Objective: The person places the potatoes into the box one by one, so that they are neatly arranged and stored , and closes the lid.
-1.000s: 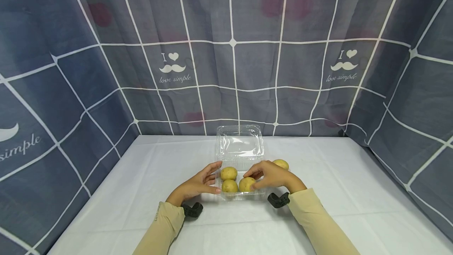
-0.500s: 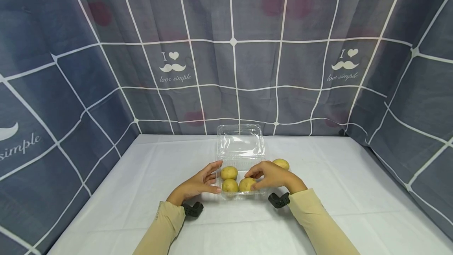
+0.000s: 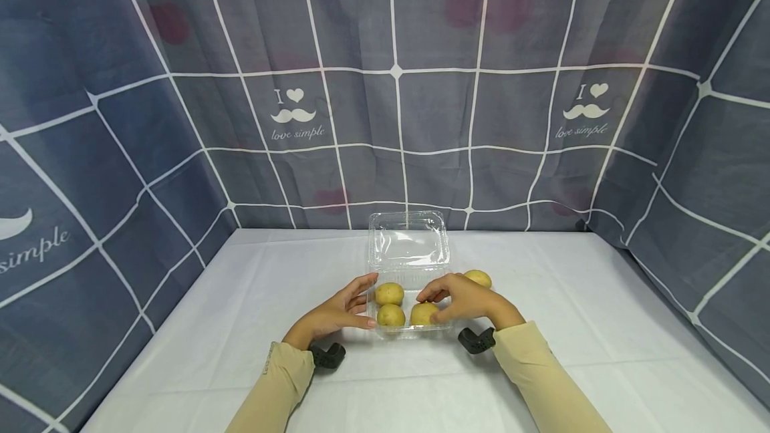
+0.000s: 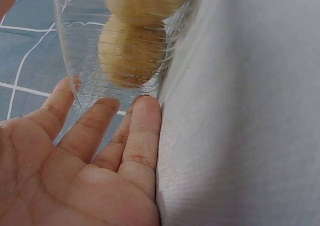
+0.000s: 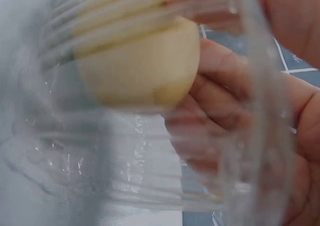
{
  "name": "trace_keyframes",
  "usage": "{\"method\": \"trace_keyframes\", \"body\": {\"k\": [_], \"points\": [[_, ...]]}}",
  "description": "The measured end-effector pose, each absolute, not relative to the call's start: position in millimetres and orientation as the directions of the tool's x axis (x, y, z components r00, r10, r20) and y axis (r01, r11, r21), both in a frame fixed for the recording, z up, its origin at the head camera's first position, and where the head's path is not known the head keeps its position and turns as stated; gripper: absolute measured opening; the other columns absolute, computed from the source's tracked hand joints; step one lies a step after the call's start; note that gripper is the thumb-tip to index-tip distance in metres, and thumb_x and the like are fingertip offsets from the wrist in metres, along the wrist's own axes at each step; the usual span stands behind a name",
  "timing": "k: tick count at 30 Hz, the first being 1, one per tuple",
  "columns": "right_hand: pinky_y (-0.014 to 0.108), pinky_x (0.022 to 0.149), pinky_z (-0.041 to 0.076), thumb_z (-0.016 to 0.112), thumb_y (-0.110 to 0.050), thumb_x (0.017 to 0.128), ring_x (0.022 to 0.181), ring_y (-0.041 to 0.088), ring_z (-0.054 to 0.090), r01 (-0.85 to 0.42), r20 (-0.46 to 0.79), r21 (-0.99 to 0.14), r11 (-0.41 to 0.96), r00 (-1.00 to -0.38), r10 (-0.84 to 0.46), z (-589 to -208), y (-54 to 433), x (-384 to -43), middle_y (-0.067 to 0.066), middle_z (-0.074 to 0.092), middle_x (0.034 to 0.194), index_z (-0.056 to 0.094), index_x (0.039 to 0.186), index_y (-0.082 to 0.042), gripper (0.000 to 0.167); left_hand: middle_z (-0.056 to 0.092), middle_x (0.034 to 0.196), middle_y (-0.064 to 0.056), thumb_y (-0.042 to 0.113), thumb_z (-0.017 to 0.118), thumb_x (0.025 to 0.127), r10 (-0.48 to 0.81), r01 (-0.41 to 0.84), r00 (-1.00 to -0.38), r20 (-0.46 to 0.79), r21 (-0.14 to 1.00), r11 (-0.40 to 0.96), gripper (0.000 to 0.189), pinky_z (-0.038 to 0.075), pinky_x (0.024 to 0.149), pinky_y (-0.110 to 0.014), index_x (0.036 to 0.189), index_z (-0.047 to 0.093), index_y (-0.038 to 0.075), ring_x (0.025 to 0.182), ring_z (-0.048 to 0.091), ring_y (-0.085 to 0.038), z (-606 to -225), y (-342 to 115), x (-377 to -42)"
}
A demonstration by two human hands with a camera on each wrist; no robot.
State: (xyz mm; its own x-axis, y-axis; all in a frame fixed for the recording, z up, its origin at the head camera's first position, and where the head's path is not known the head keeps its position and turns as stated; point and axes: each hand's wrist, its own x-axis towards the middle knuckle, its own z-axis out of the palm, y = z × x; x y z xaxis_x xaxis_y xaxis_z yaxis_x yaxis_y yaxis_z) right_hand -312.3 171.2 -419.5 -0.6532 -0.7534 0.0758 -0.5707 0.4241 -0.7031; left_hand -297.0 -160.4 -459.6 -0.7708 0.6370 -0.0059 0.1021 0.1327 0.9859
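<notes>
A clear plastic clamshell box (image 3: 409,279) stands on the table with its lid raised at the back. Two potatoes, a rear one (image 3: 389,293) and a front one (image 3: 391,316), lie along its left side. My right hand (image 3: 466,299) reaches over the box's right side and grips a third potato (image 3: 424,314) in the front right part; the right wrist view shows this potato (image 5: 140,65) through the ribbed wall, fingers behind it. My left hand (image 3: 337,311) rests its extended fingers (image 4: 145,121) against the left wall, thumb by the front corner.
Another potato (image 3: 478,278) lies on the white tablecloth (image 3: 541,366) behind my right hand, outside the box. Checked dark curtains (image 3: 433,112) close off the back and both sides. Each wrist carries a black strap-on camera (image 3: 327,356).
My right hand has shifted slightly to the right with its potato, widening the gap to the front left potato. The left hand has stayed in place.
</notes>
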Motion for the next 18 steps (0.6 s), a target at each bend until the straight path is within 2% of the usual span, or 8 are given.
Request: {"method": "trace_keyframes", "body": {"k": [10, 13, 18], "points": [[0.034, 0.101, 0.059, 0.084, -0.005, 0.087, 0.111, 0.023, 0.073, -0.561, 0.089, -0.722, 0.405, -0.655, -0.750, -419.8, 171.4, -311.8, 0.014, 0.078, 0.123, 0.076, 0.123, 0.007, 0.039, 0.010, 0.178, -0.026, 0.008, 0.084, 0.094, 0.637, 0.109, -0.771, -0.005, 0.984, 0.139, 0.105, 0.029, 0.129, -0.059, 0.172, 0.014, 0.001, 0.159, 0.024, -0.053, -459.8, -160.6, -297.5], [0.034, 0.102, 0.058, 0.084, -0.006, 0.088, 0.114, 0.028, 0.073, -0.550, 0.101, -0.738, 0.391, -0.662, -0.742, -421.4, 172.8, -311.7, 0.017, 0.077, 0.125, 0.075, 0.124, 0.008, 0.040, 0.010, 0.178, -0.026, 0.008, 0.084, 0.094, 0.641, 0.112, -0.768, -0.001, 0.984, 0.137, 0.105, 0.029, 0.129, -0.059, 0.172, 0.013, 0.000, 0.159, 0.024, -0.053, -460.3, -160.5, -298.0], [0.035, 0.105, 0.058, 0.080, -0.004, 0.091, 0.119, 0.044, 0.070, -0.536, 0.151, -0.782, 0.318, -0.658, -0.738, -425.3, 174.9, -311.2, 0.026, 0.074, 0.127, 0.071, 0.127, 0.012, 0.040, 0.010, 0.178, -0.027, 0.008, 0.084, 0.094, 0.640, 0.114, -0.768, 0.002, 0.984, 0.135, 0.105, 0.029, 0.129, -0.059, 0.172, 0.014, 0.000, 0.158, 0.024, -0.053, -460.0, -160.5, -297.9]]}}
